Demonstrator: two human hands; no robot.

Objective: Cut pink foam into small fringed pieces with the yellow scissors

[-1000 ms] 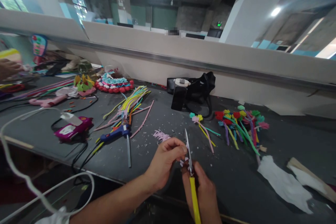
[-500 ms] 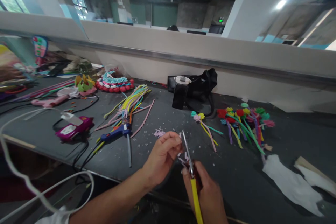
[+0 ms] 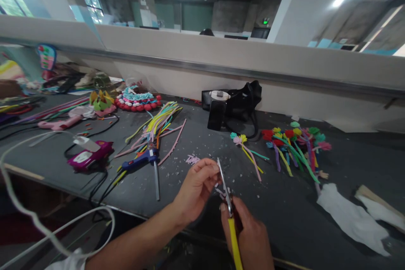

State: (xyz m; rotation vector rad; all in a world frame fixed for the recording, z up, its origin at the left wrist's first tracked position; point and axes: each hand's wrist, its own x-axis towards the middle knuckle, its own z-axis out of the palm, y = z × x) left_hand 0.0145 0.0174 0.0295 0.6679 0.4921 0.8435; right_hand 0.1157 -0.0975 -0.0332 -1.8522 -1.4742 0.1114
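Note:
Low in the middle of the view, my right hand (image 3: 248,232) is closed round a pair of scissors (image 3: 233,236) with yellow handles and silver blades. The blades point up and away, close together, their tips beside my left fingertips. My left hand (image 3: 201,183) is closed in a pinch at the blade tips; what it pinches is too small to make out. Beyond my left hand lies a small heap of short lilac pieces (image 3: 192,159). More lilac snippets (image 3: 220,191) show between my hands, partly covered. Tiny pale scraps are scattered on the dark table (image 3: 186,130).
Left of my hands lie a blue glue gun (image 3: 141,160), a bundle of coloured pipe cleaners (image 3: 161,120) and a magenta object (image 3: 90,155) with cables. A phone (image 3: 217,115) leans before a black bag (image 3: 245,97). Right are pipe-cleaner flowers (image 3: 297,143) and white cloth (image 3: 351,219).
The scissors have shifted slightly left, and their tips are now right against my left fingertips. My left hand has hardly moved and keeps its pinch.

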